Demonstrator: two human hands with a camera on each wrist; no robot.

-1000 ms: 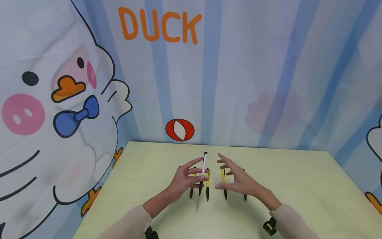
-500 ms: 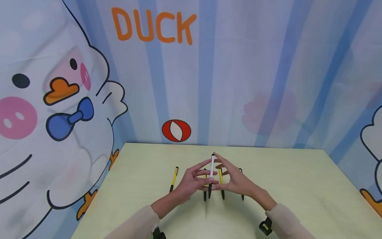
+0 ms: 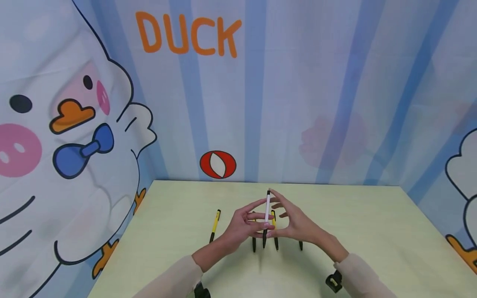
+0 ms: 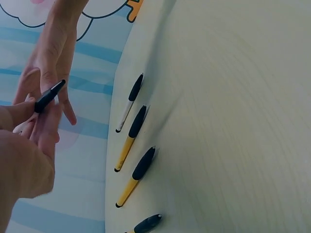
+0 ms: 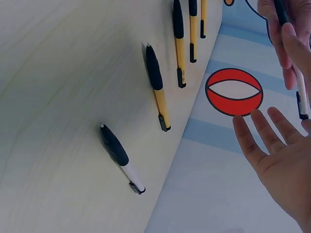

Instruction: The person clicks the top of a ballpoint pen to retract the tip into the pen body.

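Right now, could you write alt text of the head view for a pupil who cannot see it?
A left hand holds a slim white-and-black pen, with a right hand spread close beside it. Yellow-and-black pens lie on a pale yellow table in front of a blue-striped backdrop reading DUCK.

The left sleeve and right sleeve match: pale beige, plain, long, ending on the forearm short of the wrist. The left hand and right hand are bare. A black device shows at each cuff: the right device blocky with a small pale patch, the left device partly cut off.
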